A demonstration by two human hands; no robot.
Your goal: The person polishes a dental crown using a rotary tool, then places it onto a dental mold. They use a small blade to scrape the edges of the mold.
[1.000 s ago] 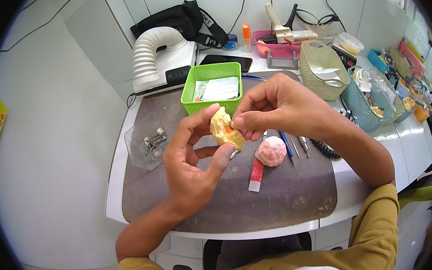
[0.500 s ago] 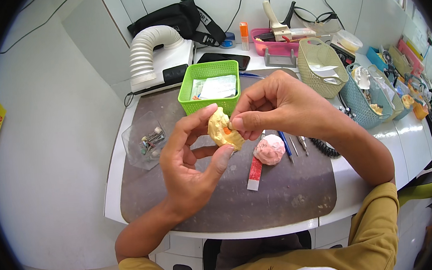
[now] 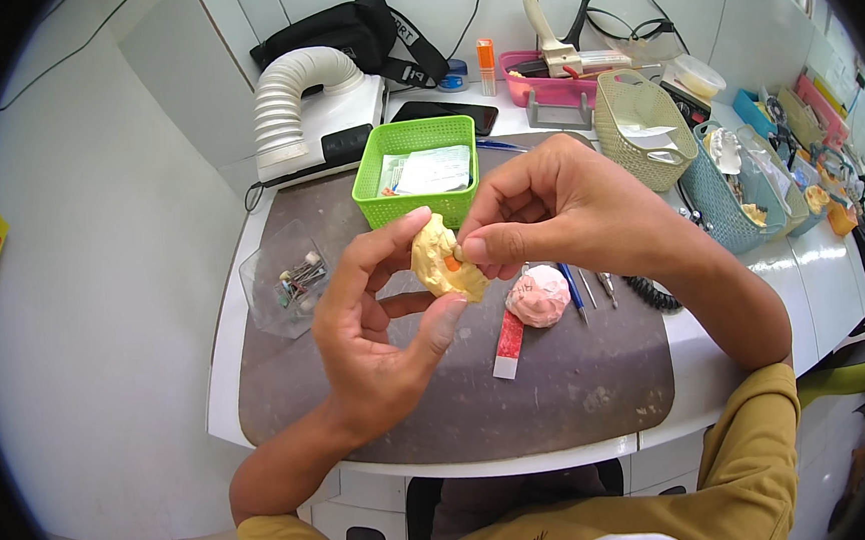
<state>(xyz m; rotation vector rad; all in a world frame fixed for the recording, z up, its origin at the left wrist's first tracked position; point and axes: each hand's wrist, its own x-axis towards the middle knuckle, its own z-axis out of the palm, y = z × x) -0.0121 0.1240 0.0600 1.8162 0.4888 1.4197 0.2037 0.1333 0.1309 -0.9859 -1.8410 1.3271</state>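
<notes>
A yellow plaster dental cast (image 3: 436,260) is gripped by its edges between the thumb and fingers of my left hand (image 3: 374,324), raised above the desk mat. It has a small orange patch beside a gap in its row of teeth. At that gap, my right hand (image 3: 549,212) pinches a small cream tooth-like piece (image 3: 458,252) between thumb and forefinger; the fingertips partly hide it. Below my right hand, a pink-and-white plaster cast (image 3: 538,298) lies on the mat, touching a red-and-white paper strip (image 3: 508,345).
A green basket (image 3: 418,211) stands behind my hands. Left of them is a clear tray (image 3: 273,306) of small rotary burs. A blue pen (image 3: 571,285) and metal tools lie right of the pink cast. Beige (image 3: 651,169) and blue baskets (image 3: 741,238) line the right side; a white hose unit (image 3: 281,105) stands back left.
The whole view has shifted very slightly. Both hands keep nearly the same pose, with the small piece still at the cast's gap.
</notes>
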